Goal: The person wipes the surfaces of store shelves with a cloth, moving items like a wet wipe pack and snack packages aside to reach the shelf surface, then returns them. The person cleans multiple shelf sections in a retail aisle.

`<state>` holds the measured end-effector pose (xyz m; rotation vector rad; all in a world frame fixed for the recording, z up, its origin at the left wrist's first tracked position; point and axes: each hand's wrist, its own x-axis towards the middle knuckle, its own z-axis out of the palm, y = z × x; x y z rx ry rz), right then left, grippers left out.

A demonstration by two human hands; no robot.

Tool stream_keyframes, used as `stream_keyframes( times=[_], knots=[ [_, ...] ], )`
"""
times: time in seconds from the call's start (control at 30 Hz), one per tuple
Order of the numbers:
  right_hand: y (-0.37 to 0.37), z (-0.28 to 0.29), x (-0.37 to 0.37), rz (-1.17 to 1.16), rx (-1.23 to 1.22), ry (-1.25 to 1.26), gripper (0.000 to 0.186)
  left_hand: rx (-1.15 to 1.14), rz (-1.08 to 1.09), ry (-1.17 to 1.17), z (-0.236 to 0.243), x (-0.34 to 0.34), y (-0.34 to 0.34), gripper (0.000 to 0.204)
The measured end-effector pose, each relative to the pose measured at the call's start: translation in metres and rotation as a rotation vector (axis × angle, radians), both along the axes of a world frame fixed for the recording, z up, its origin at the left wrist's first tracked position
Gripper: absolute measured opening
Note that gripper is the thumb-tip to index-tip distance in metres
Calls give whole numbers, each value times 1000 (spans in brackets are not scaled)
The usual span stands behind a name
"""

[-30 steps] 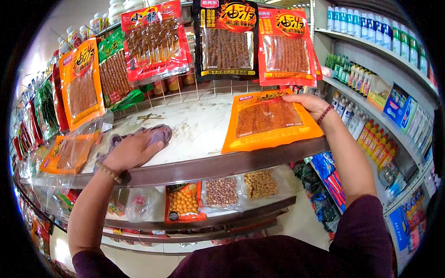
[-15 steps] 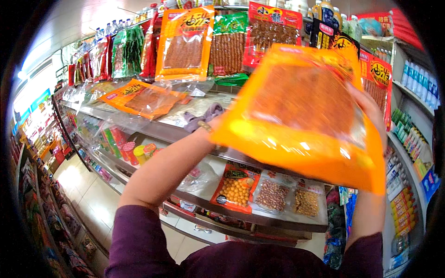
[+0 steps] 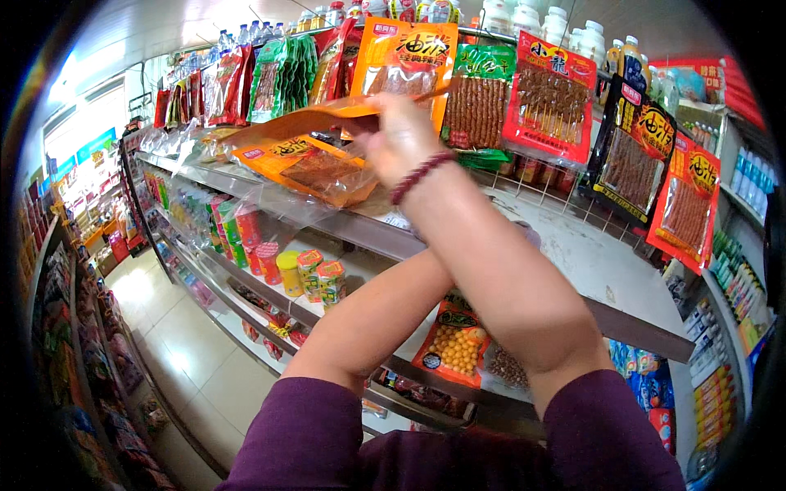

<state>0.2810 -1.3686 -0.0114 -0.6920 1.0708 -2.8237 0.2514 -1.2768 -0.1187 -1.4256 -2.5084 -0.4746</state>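
Note:
My right arm crosses over my left forearm toward the left. My right hand (image 3: 401, 139), with a dark red beaded bracelet (image 3: 422, 176) at its wrist, grips an orange snack packet (image 3: 307, 117) by its edge. That packet is tilted and seen nearly edge-on, above another orange packet (image 3: 315, 170) lying on the top shelf. My left forearm (image 3: 393, 315) reaches to the shelf, but the right forearm hides the left hand and its fingers. A bit of greyish-purple cloth (image 3: 528, 235) shows just beyond the crossing.
Snack packets hang along the back rack, among them a red one (image 3: 547, 96), a black one (image 3: 630, 155) and a green one (image 3: 477, 102). The dusty top shelf (image 3: 585, 250) has a metal front edge. Lower shelves hold tubs (image 3: 291, 272) and a bag of yellow balls (image 3: 455, 348).
My right hand has carried the orange packet from the right to the far left, across my left arm, turning it from face-on to edge-on. The view has shifted slightly.

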Motion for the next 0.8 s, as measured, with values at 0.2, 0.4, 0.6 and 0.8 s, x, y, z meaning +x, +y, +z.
stream_keyframes(
  times=[0.2, 0.4, 0.6, 0.8],
  knots=[
    [-83, -26, -15, -150, 28, -280, 34, -133, 94, -54, 14, 11, -1, 62],
    [-89, -30, -57, -170, 147, -366, 35, -138, 91, -50, 17, 9, -5, 60],
    [-84, -46, -70, -244, 188, -247, 30, -136, 54, -26, 13, 9, -2, 58],
    [-73, -39, -32, -188, 33, -254, 29, -137, 51, 6, 14, 9, -6, 60]
  ],
)
